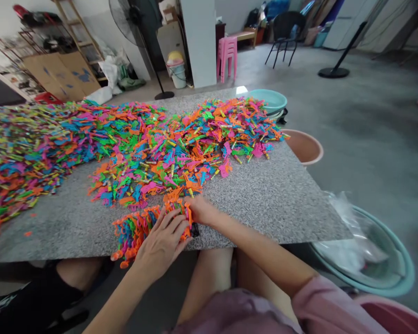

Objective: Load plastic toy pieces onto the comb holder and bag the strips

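Note:
A tight row of small plastic pieces (139, 227), orange, blue, green and pink, runs along the near edge of the speckled stone table (264, 199). My left hand (165, 236) lies palm down over the right part of this row, its fingers stretched out across the pieces. At the row's right end, my right hand (202, 211) is closed with its fingertips at an orange plastic piece (188, 212); part of its grip is hidden. A small black object (195, 229) shows under that end. Just beyond both hands spreads a loose heap of similar pieces (167, 157).
Another large heap (28, 144) covers the left side. A person's leg (78, 273) is under the table at left. Beyond the right edge are a turquoise basin (270, 98), an orange-brown basin (306, 146) and a turquoise tub (406, 262) with clear plastic bags. A fan (134, 16) stands behind.

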Tool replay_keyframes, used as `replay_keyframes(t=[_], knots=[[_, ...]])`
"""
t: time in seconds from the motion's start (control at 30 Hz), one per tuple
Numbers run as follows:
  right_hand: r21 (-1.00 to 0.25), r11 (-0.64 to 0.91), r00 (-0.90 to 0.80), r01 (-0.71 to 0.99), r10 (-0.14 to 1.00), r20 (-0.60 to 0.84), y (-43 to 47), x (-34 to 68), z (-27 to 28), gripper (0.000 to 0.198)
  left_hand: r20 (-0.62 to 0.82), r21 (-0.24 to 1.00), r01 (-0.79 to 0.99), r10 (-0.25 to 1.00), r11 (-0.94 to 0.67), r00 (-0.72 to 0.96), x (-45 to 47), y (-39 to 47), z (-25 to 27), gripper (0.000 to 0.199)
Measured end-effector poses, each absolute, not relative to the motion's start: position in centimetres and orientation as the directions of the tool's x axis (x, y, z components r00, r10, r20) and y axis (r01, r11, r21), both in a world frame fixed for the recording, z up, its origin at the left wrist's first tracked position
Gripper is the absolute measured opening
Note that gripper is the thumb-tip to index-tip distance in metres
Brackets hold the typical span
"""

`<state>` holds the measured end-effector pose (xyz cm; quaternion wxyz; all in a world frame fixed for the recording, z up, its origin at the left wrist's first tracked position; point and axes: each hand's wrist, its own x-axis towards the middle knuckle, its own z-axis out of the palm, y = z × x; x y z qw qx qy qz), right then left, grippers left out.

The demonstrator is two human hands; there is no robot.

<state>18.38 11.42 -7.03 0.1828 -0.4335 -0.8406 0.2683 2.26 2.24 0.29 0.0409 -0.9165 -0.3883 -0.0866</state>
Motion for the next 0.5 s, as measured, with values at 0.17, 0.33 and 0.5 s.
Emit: replay_keyframes(t=[0.17,0.33,0.5], knots=[[-0.720,0.369,-0.522,0.588,0.853,0.011,12.7,19.1,-7.4,0.016,0.201,0.030,0.716,0.705,-0.698,0.680,1.6,2.4,-0.2,0.026],[-0.735,0.443,-0.523,0.513,0.841,0.142,12.1,18.9,-8.0,0.016,0.210,0.022,0.721,0.708,-0.693,0.674,1.7,2.5,-0.2,0.026],[-0.589,0.515,-0.591,0.623,0.803,0.078,12.2,17.8,-7.0,0.022,0.237,-0.023,0.711,0.687,-0.703,0.687,1.8,2.6,-0.3,0.027]])
